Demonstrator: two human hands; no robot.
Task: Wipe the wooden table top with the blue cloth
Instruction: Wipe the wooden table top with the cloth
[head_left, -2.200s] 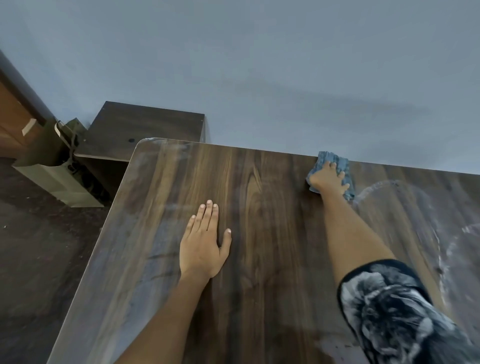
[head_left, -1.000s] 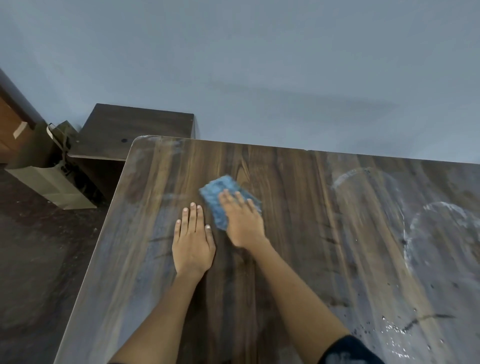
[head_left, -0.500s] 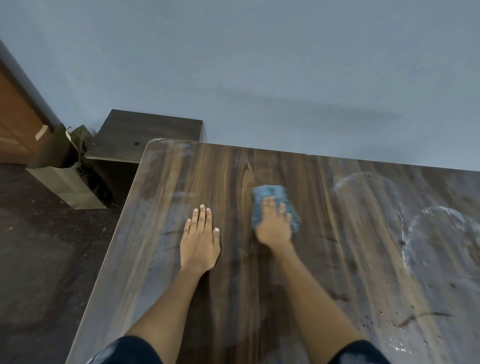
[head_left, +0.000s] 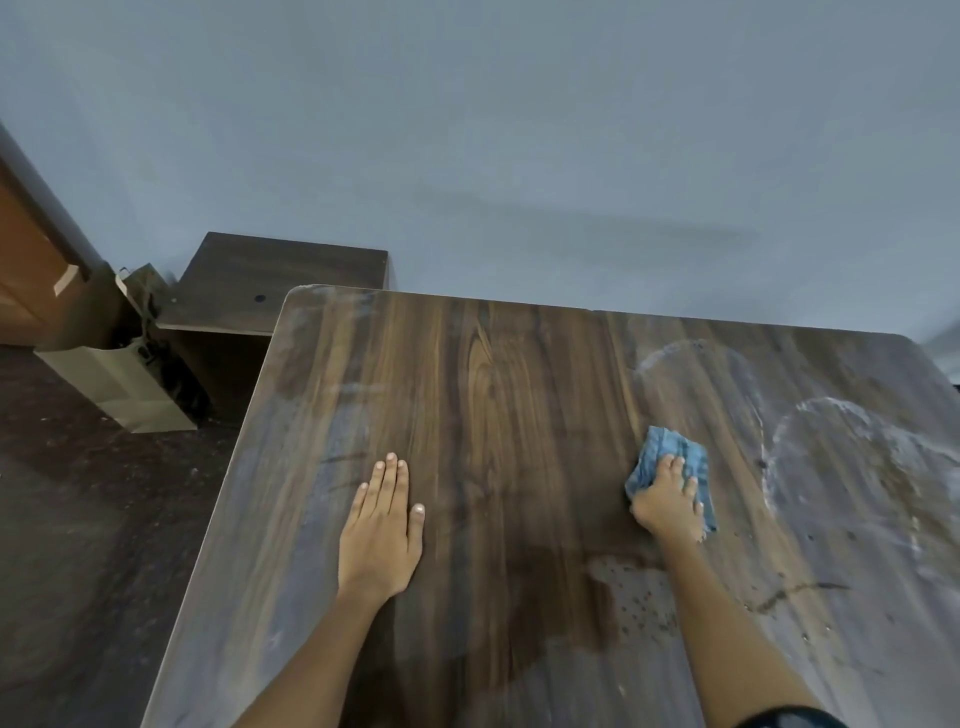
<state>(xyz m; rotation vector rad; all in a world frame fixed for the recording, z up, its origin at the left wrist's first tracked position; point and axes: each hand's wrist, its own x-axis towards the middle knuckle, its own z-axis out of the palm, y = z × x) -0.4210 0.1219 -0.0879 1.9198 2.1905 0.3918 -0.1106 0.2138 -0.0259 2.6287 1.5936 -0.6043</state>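
Under right hand, blue cloth, fingers pressing

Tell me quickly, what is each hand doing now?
Left hand: open, flat on the wooden table top, holding nothing.
Right hand: pressing the blue cloth on the table, fingers spread over it.

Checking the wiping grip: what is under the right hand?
The crumpled blue cloth lies under the right hand, pressed onto the dark wooden table top. The surface beneath the cloth is hidden.
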